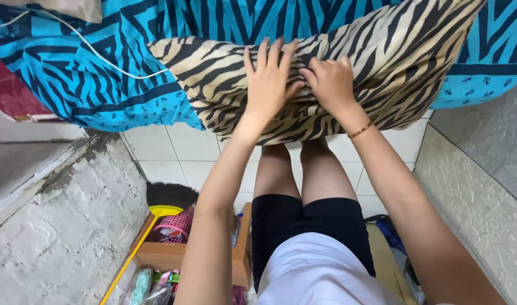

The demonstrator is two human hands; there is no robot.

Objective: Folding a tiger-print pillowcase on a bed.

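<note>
We see a beige and black zebra-striped fabric pillow [332, 73] lying at the edge of a bed, on a turquoise bedsheet with black zigzag lines [89, 79], its lower edge hanging over the white tiled floor [173, 152]. Both hands rest on top of the pillow, near its middle. The left hand [268, 85] lies flat with its fingers [264, 53] spread and stretched out, pressing on the cloth without gripping it. The right hand [330, 85] sits just beside it, touching it at the thumb, with its fingers curled in and pinching a fold of the striped cloth. A thin gold bracelet [361, 130] circles the right wrist. A white cable [106, 62] runs across the sheet to the left of the pillow. Below, by our legs, we see a brown cardboard box [168, 251] holding a pink plastic basket [173, 226], and a yellow-handled broom [156, 217] leaning against the rough white wall [66, 226].
</note>
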